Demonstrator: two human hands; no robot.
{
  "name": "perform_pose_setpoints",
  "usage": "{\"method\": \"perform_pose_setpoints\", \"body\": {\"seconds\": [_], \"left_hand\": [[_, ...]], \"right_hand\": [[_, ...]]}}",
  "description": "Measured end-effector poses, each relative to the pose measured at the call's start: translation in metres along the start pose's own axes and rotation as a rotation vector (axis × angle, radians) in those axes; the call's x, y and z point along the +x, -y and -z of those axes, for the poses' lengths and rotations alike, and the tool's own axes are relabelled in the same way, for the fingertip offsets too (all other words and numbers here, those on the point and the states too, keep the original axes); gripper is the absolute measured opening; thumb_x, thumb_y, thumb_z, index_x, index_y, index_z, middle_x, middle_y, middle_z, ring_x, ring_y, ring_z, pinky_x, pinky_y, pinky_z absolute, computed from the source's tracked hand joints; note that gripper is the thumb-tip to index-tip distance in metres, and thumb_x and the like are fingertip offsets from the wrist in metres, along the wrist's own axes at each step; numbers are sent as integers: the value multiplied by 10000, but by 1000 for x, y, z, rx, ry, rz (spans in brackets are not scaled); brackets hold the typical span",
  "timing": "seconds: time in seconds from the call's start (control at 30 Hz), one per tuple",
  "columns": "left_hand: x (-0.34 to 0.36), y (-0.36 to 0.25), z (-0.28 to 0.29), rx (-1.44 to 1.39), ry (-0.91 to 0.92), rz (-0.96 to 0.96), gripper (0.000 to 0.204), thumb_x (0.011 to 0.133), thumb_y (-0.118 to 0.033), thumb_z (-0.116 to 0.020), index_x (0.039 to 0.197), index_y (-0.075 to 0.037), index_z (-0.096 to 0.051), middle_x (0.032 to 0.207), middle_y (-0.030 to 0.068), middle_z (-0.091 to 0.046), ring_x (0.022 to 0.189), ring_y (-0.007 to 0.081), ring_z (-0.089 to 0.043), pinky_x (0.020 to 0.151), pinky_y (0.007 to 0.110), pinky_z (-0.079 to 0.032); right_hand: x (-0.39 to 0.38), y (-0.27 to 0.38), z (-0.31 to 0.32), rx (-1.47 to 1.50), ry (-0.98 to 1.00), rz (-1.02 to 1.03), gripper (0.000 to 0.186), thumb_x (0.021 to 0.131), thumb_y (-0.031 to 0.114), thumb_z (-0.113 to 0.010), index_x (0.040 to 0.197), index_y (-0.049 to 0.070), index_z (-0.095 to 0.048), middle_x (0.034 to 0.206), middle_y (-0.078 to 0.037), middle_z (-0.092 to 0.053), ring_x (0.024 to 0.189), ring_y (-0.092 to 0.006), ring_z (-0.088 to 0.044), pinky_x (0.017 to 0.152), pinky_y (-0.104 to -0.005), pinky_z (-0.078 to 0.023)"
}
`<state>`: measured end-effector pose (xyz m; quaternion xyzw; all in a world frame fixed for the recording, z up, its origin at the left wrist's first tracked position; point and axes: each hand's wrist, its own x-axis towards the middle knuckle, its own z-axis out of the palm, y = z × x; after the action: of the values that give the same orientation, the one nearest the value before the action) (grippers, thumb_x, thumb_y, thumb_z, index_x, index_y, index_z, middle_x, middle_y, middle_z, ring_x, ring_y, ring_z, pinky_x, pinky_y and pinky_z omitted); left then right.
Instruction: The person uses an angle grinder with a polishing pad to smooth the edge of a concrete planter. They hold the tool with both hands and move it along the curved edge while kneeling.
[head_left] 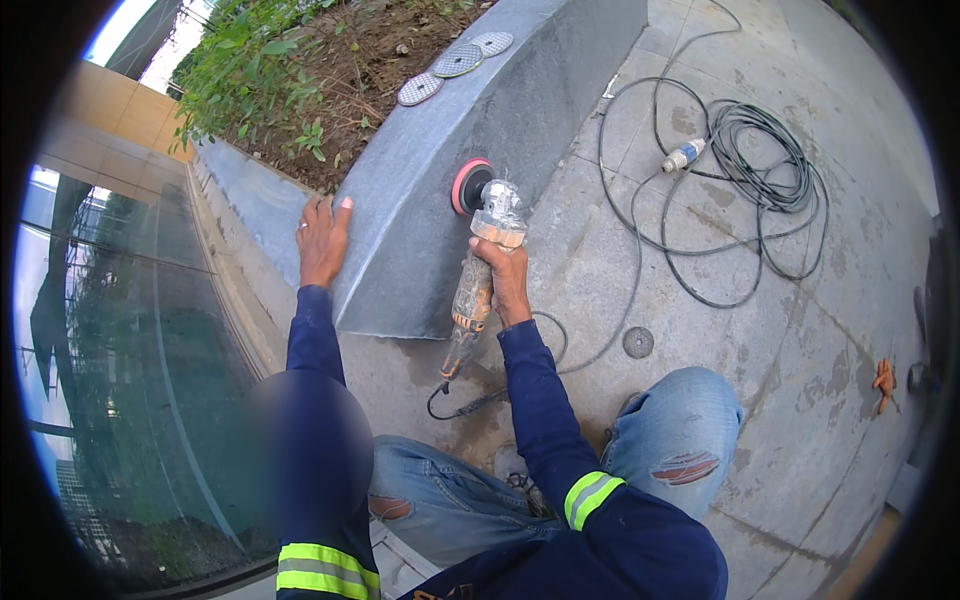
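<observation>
My right hand [505,275] grips a dusty orange-and-silver angle grinder [470,310] by its body. The grinder's red-rimmed round pad [470,185] is at the dark side face of the grey stone planter wall [540,130], apparently against it. My left hand [322,240] lies with fingers apart on the wall's lighter top, left of the pad. Three round honeycomb-patterned discs [460,60] rest along that top farther back. The grinder's black cord loops down onto the paving.
A coiled cable [775,160] with a blue-and-white connector [683,155] lies on the paving at right, near a round disc [638,342] and an orange glove [883,385]. A glass panel [140,390] is at left; soil and plants [270,80] fill the planter. My bent knees are low in view.
</observation>
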<state>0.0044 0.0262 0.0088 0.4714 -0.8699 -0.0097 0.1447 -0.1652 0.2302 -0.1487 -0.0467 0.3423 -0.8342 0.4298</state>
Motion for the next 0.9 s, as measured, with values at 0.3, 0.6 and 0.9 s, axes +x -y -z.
{"method": "perform_pose_setpoints", "body": {"seconds": [0.3,0.6,0.9], "left_hand": [[0,-3,1,-3,1,3,726,1078,-600,-407,1511,-27,-508,1610,228,-385,1491,435,-353,1231,549,-233],[3,-2,0,5,2,-2,736,1077,-603,-402,1507,-16,-514,1611,236,-386,1498,428,-349,1234,537,-235],[1,-3,1,-8,2,2,715,1084,-587,-403,1507,-20,-513,1610,237,-386,1498,426,-346,1235,530,-231]], "right_hand": [[0,-9,5,-21,-6,34,368,820,181,-811,1117,24,-662,927,-63,-671,732,-192,-682,669,-347,-580],[0,-10,10,-24,-42,30,371,818,177,-809,1122,21,-664,925,-59,-680,747,-178,-676,691,-346,-571],[-20,-11,-9,-58,35,45,357,821,171,-811,1114,24,-670,932,-50,-678,778,-165,-671,700,-341,-559]]}}
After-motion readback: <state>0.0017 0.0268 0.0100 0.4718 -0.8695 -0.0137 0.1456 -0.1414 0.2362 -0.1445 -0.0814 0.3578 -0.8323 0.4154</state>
